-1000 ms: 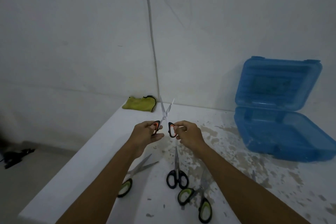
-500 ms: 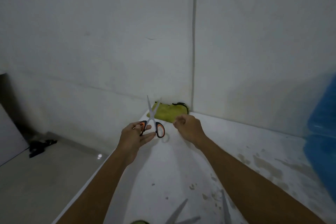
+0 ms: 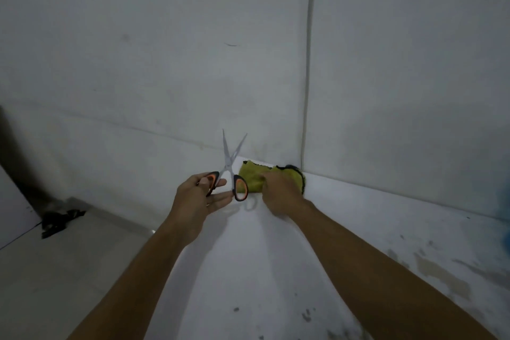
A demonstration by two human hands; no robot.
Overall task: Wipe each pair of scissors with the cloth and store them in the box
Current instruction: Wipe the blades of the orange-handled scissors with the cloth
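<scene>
My left hand (image 3: 197, 199) holds a pair of scissors (image 3: 229, 167) with black and orange handles, thumb through the left ring, blades spread and pointing up. A yellow-green cloth (image 3: 255, 178) with a dark edge lies at the far corner of the white table (image 3: 248, 270), against the wall. My right hand (image 3: 280, 190) rests on the cloth, fingers curled over it and covering its middle. The blue box shows only as a faint sliver at the right edge (image 3: 506, 201). The other scissors are out of view.
The table's left edge runs diagonally down to the lower left, with tiled floor (image 3: 55, 270) beyond it. A dark object (image 3: 59, 219) lies on the floor by the wall. Stains mark the table surface at the right (image 3: 441, 270).
My view swung left toward the cloth, so the box and other scissors left the frame. My right hand let go of the scissors' handle and reached onto the cloth.
</scene>
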